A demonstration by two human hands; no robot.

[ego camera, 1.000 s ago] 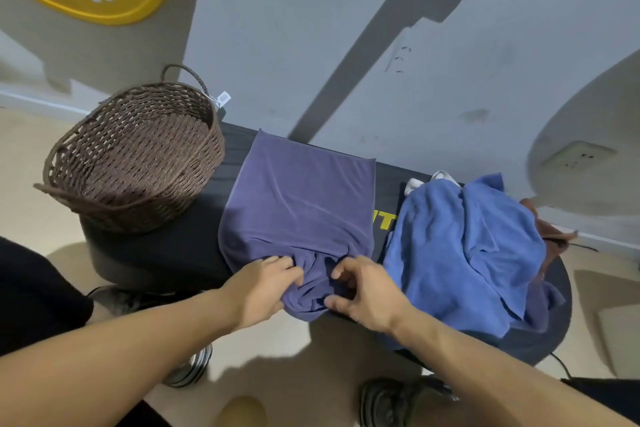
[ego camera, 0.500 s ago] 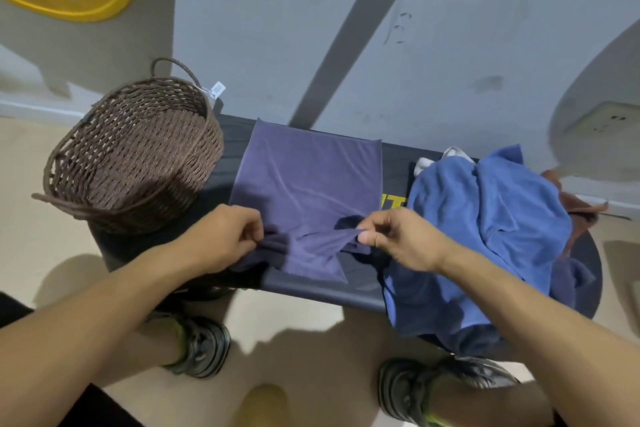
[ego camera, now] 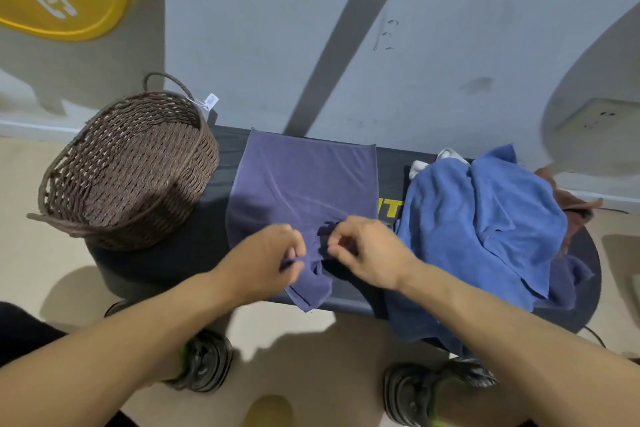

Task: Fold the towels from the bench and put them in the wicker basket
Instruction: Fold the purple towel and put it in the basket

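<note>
Evidently early: the wicker basket point(ego camera: 128, 166) holds no towel, the purple towel point(ego camera: 304, 191) lies unfolded just right of it, its near edge pinched by left hand point(ego camera: 263, 262) and right hand point(ego camera: 367, 253), the blue towel pile point(ego camera: 485, 229) waiting farther right.

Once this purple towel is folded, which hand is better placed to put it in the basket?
Probably the left hand: it pinches the purple towel on the side nearer the basket.
</note>
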